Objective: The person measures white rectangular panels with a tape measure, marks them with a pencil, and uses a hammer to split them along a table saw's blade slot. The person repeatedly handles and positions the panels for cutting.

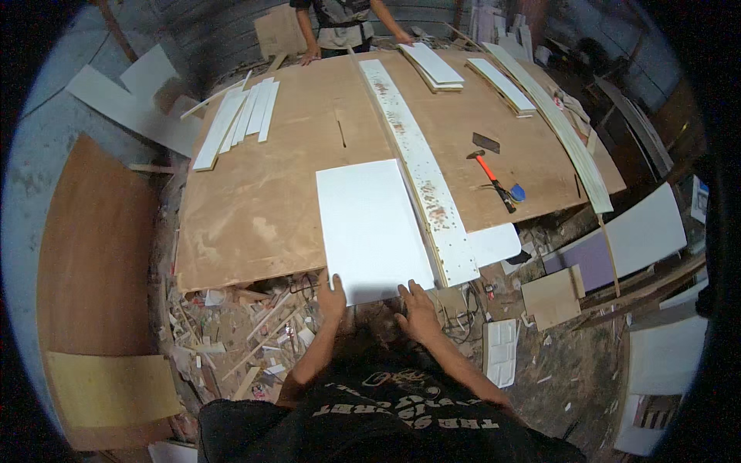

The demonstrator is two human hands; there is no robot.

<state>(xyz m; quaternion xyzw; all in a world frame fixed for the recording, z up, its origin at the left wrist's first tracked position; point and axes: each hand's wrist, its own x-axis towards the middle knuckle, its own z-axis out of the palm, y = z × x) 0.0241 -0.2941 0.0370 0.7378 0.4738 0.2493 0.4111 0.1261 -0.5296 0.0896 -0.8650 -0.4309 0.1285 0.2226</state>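
Observation:
A white rectangular panel (372, 228) lies on the near part of the brown worktable, its near edge jutting past the table edge. My left hand (333, 299) is closed on its near left corner, thumb on top and the other fingers hidden beneath. At the near right corner, my right hand (421, 311) has its fingers stretched out and apart, fingertips touching the panel edge. Directly right of the panel, a long white board (417, 166) with brown stains and small holes runs away from me.
White strips (251, 116) lie at the table's far left. White board stacks (432, 65) lie toward the back. A hammer (492, 179) with an orange-and-black handle rests on the right beside a blue object (517, 191). A person (343, 23) stands opposite, hands on the table (255, 208). Scraps (262, 339) litter the floor.

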